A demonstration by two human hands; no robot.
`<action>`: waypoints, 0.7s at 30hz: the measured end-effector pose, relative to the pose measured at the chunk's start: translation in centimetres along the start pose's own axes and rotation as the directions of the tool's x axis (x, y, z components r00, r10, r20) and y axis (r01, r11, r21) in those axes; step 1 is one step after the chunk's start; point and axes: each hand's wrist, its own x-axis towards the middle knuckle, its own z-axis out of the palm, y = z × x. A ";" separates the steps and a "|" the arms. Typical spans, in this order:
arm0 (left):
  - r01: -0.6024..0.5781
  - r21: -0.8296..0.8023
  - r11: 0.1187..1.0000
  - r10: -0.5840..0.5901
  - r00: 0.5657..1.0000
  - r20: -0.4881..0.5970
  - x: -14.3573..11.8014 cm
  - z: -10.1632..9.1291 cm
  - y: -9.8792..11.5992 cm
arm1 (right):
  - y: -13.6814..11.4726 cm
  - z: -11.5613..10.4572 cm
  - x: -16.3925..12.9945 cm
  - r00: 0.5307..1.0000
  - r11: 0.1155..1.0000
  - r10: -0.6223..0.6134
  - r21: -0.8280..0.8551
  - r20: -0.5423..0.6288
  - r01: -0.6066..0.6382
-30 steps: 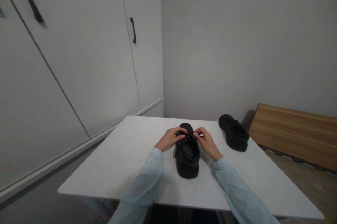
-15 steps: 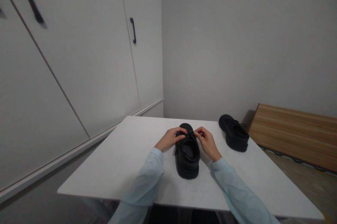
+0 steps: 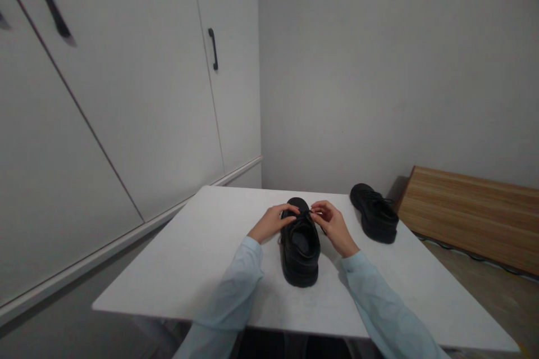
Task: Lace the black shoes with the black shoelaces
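Note:
A black lace-up shoe [image 3: 300, 249] stands on the white table [image 3: 202, 258], heel toward me, toe pointing away. My left hand [image 3: 273, 222] rests against the shoe's left side near the toe, fingertips pinched on a black lace. My right hand [image 3: 332, 222] is at the shoe's right side, thumb and fingers pinched on the other black lace end, slightly raised. Both hands meet over the lacing area. Light blue sleeves cover both forearms.
A second black shoe [image 3: 374, 212] sits at the table's far right edge. White cupboard doors with a black handle [image 3: 213, 48] fill the left side. A wooden board [image 3: 471, 213] leans low against the grey wall at right.
My right hand has lifted slightly and drawn its lace a little up and to the right. The left hand and both shoes have stayed in place.

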 end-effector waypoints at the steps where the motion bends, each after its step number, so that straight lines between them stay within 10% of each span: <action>1: 0.000 -0.001 1.000 0.000 1.000 -0.001 0.0 0.0 0.0 | 0.0 0.0 0.0 1.000 1.000 0.004 0.007 -0.016 -0.004; 21: 0.046 -0.023 0.999 -0.044 0.997 0.056 -0.4 0.0 1.1 | -0.4 -0.4 0.1 0.995 0.978 -0.095 -0.191 -0.023 0.089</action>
